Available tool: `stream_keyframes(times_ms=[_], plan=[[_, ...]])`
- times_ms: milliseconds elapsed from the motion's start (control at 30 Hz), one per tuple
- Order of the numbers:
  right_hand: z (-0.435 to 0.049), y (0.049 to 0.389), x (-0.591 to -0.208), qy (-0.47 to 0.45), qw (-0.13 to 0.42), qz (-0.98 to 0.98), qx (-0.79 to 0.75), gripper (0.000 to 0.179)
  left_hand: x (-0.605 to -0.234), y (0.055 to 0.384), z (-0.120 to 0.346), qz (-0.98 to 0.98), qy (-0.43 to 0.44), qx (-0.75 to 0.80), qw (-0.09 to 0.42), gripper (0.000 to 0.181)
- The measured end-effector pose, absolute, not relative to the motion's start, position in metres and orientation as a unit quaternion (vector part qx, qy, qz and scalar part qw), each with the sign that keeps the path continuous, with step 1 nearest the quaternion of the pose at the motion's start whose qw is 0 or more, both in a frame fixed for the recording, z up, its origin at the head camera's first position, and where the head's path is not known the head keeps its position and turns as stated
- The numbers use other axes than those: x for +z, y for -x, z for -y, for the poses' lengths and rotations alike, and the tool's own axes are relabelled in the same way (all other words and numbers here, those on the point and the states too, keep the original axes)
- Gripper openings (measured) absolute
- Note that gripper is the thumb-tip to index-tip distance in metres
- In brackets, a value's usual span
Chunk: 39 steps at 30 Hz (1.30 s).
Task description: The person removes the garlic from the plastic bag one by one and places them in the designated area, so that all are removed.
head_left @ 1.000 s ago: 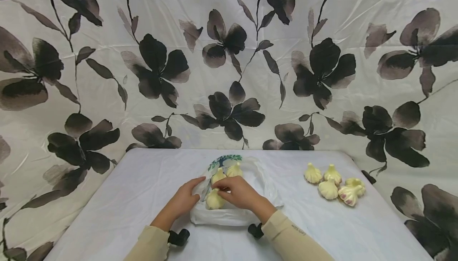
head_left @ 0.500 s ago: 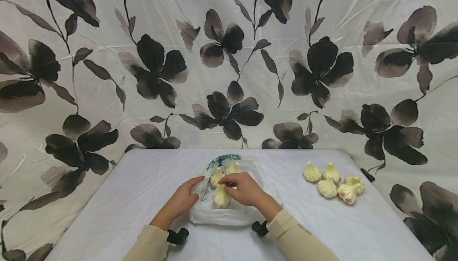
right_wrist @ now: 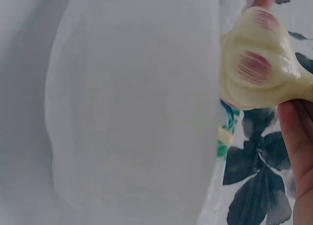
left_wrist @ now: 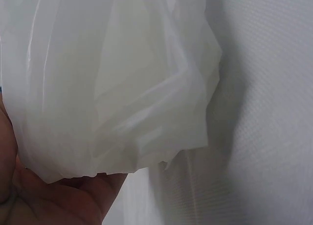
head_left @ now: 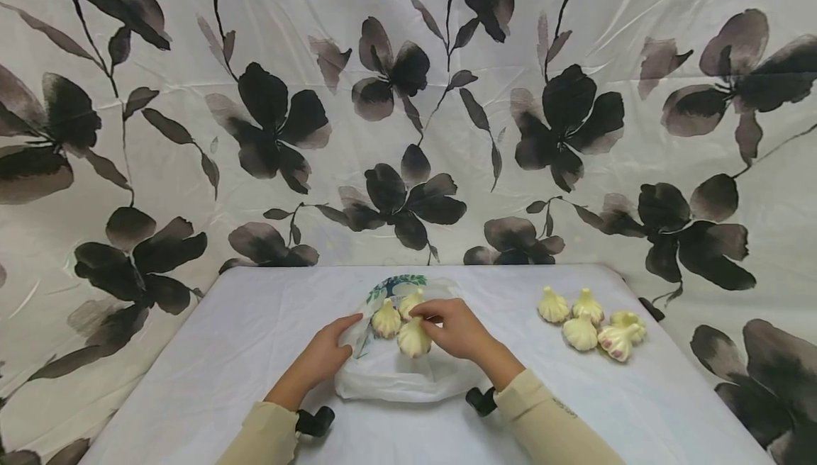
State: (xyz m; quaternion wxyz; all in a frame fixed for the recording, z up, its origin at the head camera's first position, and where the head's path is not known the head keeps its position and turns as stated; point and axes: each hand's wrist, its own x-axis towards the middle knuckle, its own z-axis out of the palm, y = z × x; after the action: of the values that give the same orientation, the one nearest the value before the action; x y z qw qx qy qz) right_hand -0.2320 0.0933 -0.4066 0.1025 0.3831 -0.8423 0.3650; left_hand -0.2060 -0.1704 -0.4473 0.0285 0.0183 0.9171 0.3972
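My right hand [head_left: 457, 327] pinches a pale yellow garlic bulb [head_left: 414, 339] by its stem, over the opening of a white plastic bag [head_left: 402, 387]. Pink patches mark this bulb in the right wrist view. Two more garlic bulbs [head_left: 386, 320] lie inside the bag near its back left. At the bag's left rim, my left hand [head_left: 325, 351] holds the plastic, with thumb and fingers spread apart. Its fingers [left_wrist: 105, 191] are partly covered by the bag in the left wrist view.
Several garlic bulbs [head_left: 581, 334] sit in a cluster on the right side of the white-covered table [head_left: 255, 323]. A floral cloth [head_left: 408, 110] hangs behind the table's back edge. Green and blue print [head_left: 398, 283] shows on the bag's back.
My right hand has lifted the garlic bulb and carried it to the right, away from the bag's left side. The left hand has stayed at the rim.
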Motion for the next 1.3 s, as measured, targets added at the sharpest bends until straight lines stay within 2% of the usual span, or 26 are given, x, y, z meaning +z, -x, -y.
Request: stream_keyframes(times_ms=[700,1300], plan=[[-0.149,0.227,-0.395,-0.336,0.146,0.854,0.369,0.027,-0.448,0.207,0.167,-0.918,-0.017,0.395,0.034,0.066],[-0.205,0.222,-0.391,-0.318,0.216,0.850,0.361,0.026,-0.449,0.208,0.166,-0.917,-0.016,0.398,0.035,0.067]])
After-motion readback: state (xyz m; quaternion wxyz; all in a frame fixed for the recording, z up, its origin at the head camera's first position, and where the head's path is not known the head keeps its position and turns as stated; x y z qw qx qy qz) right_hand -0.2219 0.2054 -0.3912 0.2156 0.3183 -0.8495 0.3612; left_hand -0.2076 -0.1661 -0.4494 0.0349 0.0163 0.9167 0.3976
